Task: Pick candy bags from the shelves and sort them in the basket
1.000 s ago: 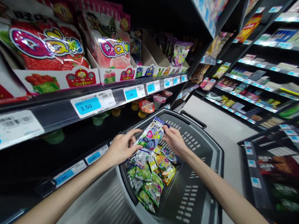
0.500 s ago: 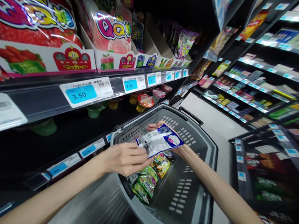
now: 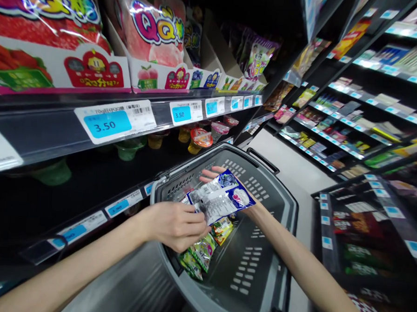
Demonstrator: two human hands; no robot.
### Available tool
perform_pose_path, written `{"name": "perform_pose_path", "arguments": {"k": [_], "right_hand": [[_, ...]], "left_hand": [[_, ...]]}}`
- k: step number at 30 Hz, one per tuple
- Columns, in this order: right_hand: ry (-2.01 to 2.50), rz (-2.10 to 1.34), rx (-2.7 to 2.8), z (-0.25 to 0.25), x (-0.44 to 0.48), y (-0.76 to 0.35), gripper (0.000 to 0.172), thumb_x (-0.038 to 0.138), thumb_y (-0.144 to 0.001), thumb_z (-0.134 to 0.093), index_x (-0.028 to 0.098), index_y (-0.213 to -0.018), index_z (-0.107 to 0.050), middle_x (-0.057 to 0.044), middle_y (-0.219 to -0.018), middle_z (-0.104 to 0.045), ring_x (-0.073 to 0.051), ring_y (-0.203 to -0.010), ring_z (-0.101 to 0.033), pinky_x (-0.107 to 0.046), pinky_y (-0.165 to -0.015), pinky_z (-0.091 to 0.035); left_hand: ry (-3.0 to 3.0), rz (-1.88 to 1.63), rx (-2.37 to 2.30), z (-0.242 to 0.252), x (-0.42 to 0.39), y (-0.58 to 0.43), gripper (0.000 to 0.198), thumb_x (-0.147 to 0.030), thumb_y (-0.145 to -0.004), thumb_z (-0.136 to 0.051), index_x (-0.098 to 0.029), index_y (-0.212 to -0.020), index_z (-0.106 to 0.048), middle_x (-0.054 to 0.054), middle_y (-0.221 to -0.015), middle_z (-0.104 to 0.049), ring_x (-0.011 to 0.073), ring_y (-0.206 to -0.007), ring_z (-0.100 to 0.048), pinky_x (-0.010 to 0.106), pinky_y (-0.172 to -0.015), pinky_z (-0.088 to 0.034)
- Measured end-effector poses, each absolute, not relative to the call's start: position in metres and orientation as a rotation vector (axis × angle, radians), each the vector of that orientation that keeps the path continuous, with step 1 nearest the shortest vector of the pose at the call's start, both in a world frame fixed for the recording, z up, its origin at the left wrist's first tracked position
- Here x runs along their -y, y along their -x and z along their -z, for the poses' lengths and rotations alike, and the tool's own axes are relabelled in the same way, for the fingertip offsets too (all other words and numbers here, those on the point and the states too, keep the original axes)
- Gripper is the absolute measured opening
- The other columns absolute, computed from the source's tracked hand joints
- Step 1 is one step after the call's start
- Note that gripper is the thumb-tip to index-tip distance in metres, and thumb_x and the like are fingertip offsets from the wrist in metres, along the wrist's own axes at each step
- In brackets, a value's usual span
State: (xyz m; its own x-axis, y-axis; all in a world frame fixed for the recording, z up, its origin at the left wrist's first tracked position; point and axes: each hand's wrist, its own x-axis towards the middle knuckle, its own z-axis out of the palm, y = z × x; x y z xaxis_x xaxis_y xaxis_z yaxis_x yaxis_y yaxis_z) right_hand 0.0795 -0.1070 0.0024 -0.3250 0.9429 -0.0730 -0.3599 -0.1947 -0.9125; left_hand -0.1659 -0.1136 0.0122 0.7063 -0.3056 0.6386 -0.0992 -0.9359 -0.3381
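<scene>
My left hand (image 3: 178, 226) pinches the near left corner of a blue and silver candy packet (image 3: 220, 198), its printed back turned up with blueberries in one corner. Behind and under the packet is my right hand (image 3: 211, 174); its fingers stretch out past the far edge, while the palm is hidden. Both hands are over a grey shopping basket (image 3: 218, 291). Inside it lie several candy packets, among them a green one (image 3: 203, 251) and a yellow one (image 3: 222, 230).
On the left, a shelf holds cartons of bagged gummy candy (image 3: 159, 27) behind price tags (image 3: 115, 121). Jelly cups (image 3: 200, 139) stand on the level below. Stocked shelves (image 3: 365, 94) run along the right, past a strip of pale floor (image 3: 281, 155).
My right fingers have spread out further beyond the packet. The view has shifted slightly, and the packet stays over the basket in my left hand.
</scene>
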Motion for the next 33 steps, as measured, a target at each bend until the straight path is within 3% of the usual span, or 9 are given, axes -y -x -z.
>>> {"name": "perform_pose_path", "arguments": {"k": [13, 17, 20, 23, 26, 33], "right_hand": [[0.866, -1.648, 1.105, -0.004, 0.109, -0.084, 0.028, 0.029, -0.088, -0.061, 0.026, -0.115, -0.062, -0.007, -0.134, -0.063, -0.026, -0.123, -0.061, -0.051, -0.109, -0.045], [0.864, -1.633, 1.091, -0.005, 0.11, -0.085, 0.029, 0.031, -0.086, -0.065, 0.025, -0.115, -0.064, -0.008, -0.131, -0.065, -0.027, -0.118, -0.064, -0.052, -0.106, -0.047], [0.89, -1.563, 1.074, -0.003, 0.108, -0.085, 0.036, 0.032, -0.078, -0.077, 0.025, -0.111, -0.066, -0.006, -0.125, -0.069, -0.024, -0.107, -0.069, -0.047, -0.098, -0.054], [1.006, -1.417, 1.058, -0.001, 0.104, -0.084, 0.033, 0.028, -0.073, -0.084, 0.023, -0.102, -0.07, -0.003, -0.102, -0.075, -0.016, -0.083, -0.072, -0.033, -0.08, -0.062], [1.124, -1.35, 1.026, 0.0, 0.101, -0.083, 0.028, 0.035, -0.076, -0.083, 0.02, -0.097, -0.073, -0.003, -0.085, -0.075, -0.013, -0.065, -0.068, -0.027, -0.065, -0.062], [1.14, -1.33, 0.983, -0.003, 0.1, -0.083, 0.033, 0.044, -0.071, -0.085, 0.017, -0.088, -0.075, -0.003, -0.074, -0.071, -0.011, -0.056, -0.064, -0.024, -0.061, -0.063]], "left_hand": [[2.633, 1.061, -0.266, -0.014, 0.112, 0.166, 0.013, -0.011, -0.092, -0.058, -0.013, -0.091, -0.07, 0.002, -0.08, -0.072, 0.0105, -0.072, -0.067, 0.025, -0.061, -0.053], [2.74, 1.157, -0.197, -0.01, 0.106, 0.173, 0.016, -0.012, -0.094, -0.056, -0.015, -0.103, -0.069, 0.003, -0.087, -0.074, 0.0122, -0.081, -0.069, 0.024, -0.066, -0.055], [2.861, 1.533, 0.123, -0.002, 0.1, 0.177, 0.025, -0.009, -0.092, -0.057, -0.018, -0.112, -0.068, 0.003, -0.092, -0.075, 0.0114, -0.082, -0.069, 0.022, -0.069, -0.055], [2.836, 1.928, 0.896, 0.002, 0.095, 0.176, 0.027, -0.016, -0.087, -0.065, -0.02, -0.114, -0.07, 0.002, -0.088, -0.073, 0.0095, -0.075, -0.067, 0.019, -0.067, -0.054], [2.859, 2.017, 1.512, 0.0, 0.09, 0.174, 0.03, -0.025, -0.087, -0.066, -0.017, -0.115, -0.07, 0.002, -0.085, -0.072, 0.0104, -0.071, -0.067, 0.019, -0.065, -0.055], [2.947, 1.951, 1.664, -0.002, 0.087, 0.173, 0.026, -0.028, -0.088, -0.061, -0.015, -0.108, -0.073, 0.004, -0.082, -0.072, 0.0122, -0.068, -0.066, 0.022, -0.066, -0.054]]}}
